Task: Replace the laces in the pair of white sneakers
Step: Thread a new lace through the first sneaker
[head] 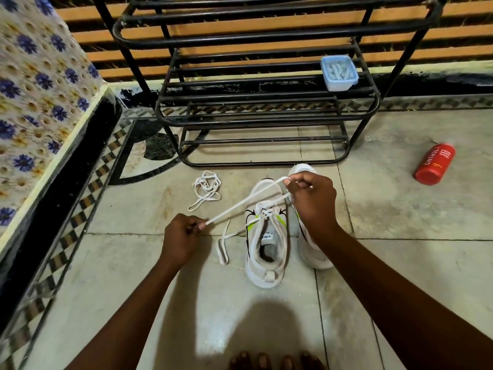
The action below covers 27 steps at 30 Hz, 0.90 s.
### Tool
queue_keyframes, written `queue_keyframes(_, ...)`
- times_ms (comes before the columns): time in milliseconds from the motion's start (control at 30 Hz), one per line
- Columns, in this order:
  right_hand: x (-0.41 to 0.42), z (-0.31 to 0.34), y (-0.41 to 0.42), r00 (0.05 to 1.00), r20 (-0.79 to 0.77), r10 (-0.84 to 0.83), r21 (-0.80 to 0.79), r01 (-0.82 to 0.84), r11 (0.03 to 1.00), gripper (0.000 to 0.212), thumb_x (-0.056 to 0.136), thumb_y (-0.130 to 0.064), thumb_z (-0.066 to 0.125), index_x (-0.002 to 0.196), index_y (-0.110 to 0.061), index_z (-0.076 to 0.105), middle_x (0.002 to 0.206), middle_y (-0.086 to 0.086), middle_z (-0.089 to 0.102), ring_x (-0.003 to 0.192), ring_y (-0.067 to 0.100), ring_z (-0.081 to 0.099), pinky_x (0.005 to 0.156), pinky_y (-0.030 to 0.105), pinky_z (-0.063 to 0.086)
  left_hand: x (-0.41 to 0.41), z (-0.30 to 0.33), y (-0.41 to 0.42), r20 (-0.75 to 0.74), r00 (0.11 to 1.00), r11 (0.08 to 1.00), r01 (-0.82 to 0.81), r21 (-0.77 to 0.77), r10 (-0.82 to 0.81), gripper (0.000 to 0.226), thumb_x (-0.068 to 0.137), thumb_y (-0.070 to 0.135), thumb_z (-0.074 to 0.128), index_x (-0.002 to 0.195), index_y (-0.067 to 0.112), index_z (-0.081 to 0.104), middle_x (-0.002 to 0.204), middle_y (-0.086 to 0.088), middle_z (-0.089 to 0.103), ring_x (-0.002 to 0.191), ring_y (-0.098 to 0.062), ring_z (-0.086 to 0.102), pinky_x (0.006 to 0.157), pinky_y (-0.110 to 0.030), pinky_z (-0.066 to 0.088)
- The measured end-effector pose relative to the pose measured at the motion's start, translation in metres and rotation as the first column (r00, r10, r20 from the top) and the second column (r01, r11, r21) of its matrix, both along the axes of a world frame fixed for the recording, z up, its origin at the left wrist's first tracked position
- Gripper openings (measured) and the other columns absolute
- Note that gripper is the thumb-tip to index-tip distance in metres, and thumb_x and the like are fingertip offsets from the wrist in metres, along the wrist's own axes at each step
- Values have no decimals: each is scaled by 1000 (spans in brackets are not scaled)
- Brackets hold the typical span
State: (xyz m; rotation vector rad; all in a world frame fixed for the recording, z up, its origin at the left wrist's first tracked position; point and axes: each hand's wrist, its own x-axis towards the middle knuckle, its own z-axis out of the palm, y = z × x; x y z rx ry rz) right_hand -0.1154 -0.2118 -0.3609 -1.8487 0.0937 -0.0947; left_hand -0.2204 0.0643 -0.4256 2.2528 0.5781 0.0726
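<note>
Two white sneakers stand on the tiled floor, toes pointing away from me. The left sneaker (265,249) has yellow-green and black marks and a white lace (234,209) threaded through its upper eyelets. My left hand (181,236) pinches one end of that lace, pulled out taut to the left. Above the shoe's toe, my right hand (312,201) grips the other part of the lace as a loop. My right forearm partly hides the right sneaker (309,249). A loose white lace (206,189) lies coiled on the floor to the left, with another strand (222,248) beside the shoe.
A black metal shoe rack (253,102) stands just beyond the sneakers, holding a pale blue lidded box (338,73) on one shelf. A red bottle (434,164) lies on the floor at right. A flower-patterned surface (34,102) borders the left. My toes (277,360) show at the bottom.
</note>
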Motion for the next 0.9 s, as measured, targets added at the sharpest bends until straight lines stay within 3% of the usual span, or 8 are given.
queue_keyframes(67, -2, 2, 2, 996, -62, 70, 43, -67, 997, 9, 90, -16, 74, 84, -9, 73, 61, 4, 69, 59, 21, 71, 61, 36, 58, 2, 1, -2, -4, 1000, 1000, -8, -17, 8, 17, 94, 14, 74, 81, 25, 76, 84, 5, 71, 83, -15, 65, 73, -28, 44)
queue_keyframes(200, -7, -2, 2, 976, -145, 163, 119, -147, 982, 5, 89, -2, 69, 93, -5, 70, 76, 15, 74, 71, 30, 76, 77, 52, 62, 8, 9, -19, -22, 999, 979, 22, -202, -27, 20, 92, 10, 76, 75, 21, 73, 61, 15, 65, 60, -3, 56, 65, -27, 44)
queue_keyframes(333, -21, -15, -4, 979, -113, 167, -172, -185, 968, 16, 82, -11, 73, 98, -13, 72, 77, -1, 76, 76, 13, 74, 83, 40, 59, 16, 28, -44, 36, 998, 900, 68, -430, -58, 6, 89, -3, 75, 86, -2, 70, 67, -10, 63, 58, -13, 62, 64, -30, 52)
queue_keyframes(400, -31, -20, -6, 971, -138, 197, -197, -222, 955, 16, 78, -13, 79, 92, -15, 72, 80, -4, 75, 77, 9, 72, 82, 37, 59, 20, 44, -60, 66, 997, 847, 57, -528, -26, 9, 87, -8, 75, 91, -10, 67, 70, -18, 62, 56, -14, 64, 61, -26, 55)
queue_keyframes(533, -49, -30, -5, 951, -44, 306, -316, -304, 899, 31, 71, -18, 86, 98, -16, 71, 86, -6, 72, 81, 10, 70, 80, 34, 59, 32, 61, -91, 63, 998, 780, 35, -624, 6, 9, 86, -10, 75, 88, -2, 71, 71, -15, 72, 59, -17, 69, 60, -23, 57)
queue_keyframes(667, -53, -31, -2, 943, 37, 329, -400, -288, 870, 37, 72, -9, 81, 107, -10, 68, 85, 1, 70, 78, 19, 68, 75, 34, 59, 37, 54, -114, 43, 998, 879, 51, -475, -35, 11, 83, -1, 82, 83, 9, 78, 81, -8, 79, 80, -23, 77, 80, -32, 61)
queue_keyframes(800, -57, -30, 2, 984, -19, 179, -313, -176, 933, 23, 76, 3, 66, 96, -6, 67, 81, 1, 68, 75, 17, 66, 70, 17, 51, 32, 51, -135, 55, 998, 954, 23, -299, -7, 21, 81, 3, 81, 72, 20, 75, 69, 9, 75, 68, 0, 70, 69, -13, 51)
queue_keyframes(900, -60, -26, 2, 992, -53, 112, -262, -122, 957, 28, 77, 6, 61, 101, -7, 67, 83, -5, 64, 80, 12, 62, 68, 1, 39, 32, 49, -145, 79, 997, 974, 13, -227, 5, 26, 81, 3, 78, 67, 24, 71, 64, 16, 72, 64, 5, 67, 64, -8, 46)
